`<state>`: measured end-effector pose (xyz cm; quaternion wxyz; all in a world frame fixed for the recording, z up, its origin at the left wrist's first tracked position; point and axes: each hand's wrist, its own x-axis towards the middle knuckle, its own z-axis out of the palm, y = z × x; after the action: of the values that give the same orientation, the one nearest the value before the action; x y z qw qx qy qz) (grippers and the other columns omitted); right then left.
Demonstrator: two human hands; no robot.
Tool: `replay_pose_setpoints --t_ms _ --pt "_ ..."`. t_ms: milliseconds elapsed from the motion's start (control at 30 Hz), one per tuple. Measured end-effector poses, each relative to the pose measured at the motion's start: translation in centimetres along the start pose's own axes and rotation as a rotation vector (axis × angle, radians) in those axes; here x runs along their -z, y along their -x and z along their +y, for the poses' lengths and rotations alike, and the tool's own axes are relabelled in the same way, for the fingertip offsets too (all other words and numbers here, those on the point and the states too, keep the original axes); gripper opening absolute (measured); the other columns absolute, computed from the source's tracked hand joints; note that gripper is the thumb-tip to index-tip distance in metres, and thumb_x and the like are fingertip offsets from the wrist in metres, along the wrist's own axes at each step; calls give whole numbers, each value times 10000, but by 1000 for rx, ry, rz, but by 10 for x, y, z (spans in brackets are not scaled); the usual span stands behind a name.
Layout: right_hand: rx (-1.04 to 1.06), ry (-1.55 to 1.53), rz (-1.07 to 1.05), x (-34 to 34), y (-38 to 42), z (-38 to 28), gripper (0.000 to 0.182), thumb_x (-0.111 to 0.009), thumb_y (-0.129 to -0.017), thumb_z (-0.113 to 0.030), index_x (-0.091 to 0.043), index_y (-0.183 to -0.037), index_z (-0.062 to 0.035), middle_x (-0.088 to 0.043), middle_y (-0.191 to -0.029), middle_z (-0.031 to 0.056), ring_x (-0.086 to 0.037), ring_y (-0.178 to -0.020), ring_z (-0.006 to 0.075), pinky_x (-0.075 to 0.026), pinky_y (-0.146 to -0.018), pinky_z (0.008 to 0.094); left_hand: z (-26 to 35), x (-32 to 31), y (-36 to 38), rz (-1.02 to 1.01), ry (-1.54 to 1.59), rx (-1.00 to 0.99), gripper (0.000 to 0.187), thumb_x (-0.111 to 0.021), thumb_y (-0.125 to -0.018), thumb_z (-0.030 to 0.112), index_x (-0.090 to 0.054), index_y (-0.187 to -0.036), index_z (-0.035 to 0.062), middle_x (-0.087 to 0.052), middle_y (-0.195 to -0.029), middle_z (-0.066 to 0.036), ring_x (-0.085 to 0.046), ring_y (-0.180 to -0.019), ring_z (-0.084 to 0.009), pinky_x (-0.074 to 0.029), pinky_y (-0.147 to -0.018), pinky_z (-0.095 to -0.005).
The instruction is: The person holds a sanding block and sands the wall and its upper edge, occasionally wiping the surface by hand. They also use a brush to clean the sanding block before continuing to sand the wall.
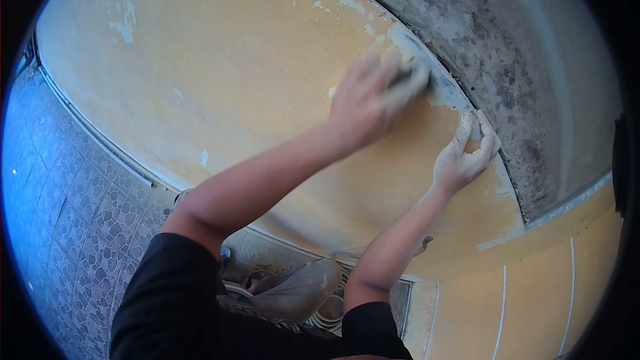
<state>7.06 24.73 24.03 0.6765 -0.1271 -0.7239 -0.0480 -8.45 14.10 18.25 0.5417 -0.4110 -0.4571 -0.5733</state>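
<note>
Sanding block on the yellow wall

Our left hand (372, 100) clenches a blurred sanding block (415, 75) against the yellow wall (227, 60); just below-right of that grasp, our right hand (463, 153) rests open-fingered by the mouldy grey edge (507, 73).

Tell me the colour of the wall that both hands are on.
Yellow-orange wall, with pale scraped patches; head view.
</note>
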Motion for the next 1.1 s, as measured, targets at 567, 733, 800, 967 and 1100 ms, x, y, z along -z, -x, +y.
replay_pose_setpoints --t_ms 567,733,800,967,1100 --pt "-14 72 64 -5 1 -3 269 -747 -993 -212 -711 -1153 1 -667 -1109 124 -603 -1115 283 -501 -978 410 18 8 43 -276 95 -104 510 -746 -791 88 -749 -1299 133 -666 -1029 -59 -631 -887 -235 -484 -753 -375" --pt "56 -50 8 1 1 2 246 -760 -982 -196 -705 -1124 -3 -698 -1101 124 -610 -1095 289 -509 -961 417 -2 0 -21 -22 35 56 479 -731 -804 106 -727 -1282 126 -609 -1047 -67 -593 -934 -290 -485 -804 -406" --pt "51 -29 35 -5 3 6 243 -762 -979 -188 -704 -1123 -1 -704 -1103 121 -613 -1091 288 -511 -957 418 8 3 4 -110 33 37 502 -725 -795 109 -738 -1296 135 -621 -1057 -66 -596 -913 -273 -493 -781 -397" --pt "75 21 55 -6 3 6 233 -718 -1014 -178 -715 -1148 12 -694 -1102 126 -607 -1115 263 -500 -973 398 9 29 58 -345 28 -114 557 -694 -749 80 -746 -1300 140 -658 -1126 -39 -603 -881 -232 -499 -743 -372" --pt "114 -128 21 1 4 15 553 -361 -1157 -409 -700 -1216 23 -684 -1182 165 -589 -1178 291 -465 -1056 414 -1 -1 -39 -36 41 28 530 -728 -774 111 -730 -1304 128 -637 -1046 -60 -591 -918 -269 -483 -809 -416"
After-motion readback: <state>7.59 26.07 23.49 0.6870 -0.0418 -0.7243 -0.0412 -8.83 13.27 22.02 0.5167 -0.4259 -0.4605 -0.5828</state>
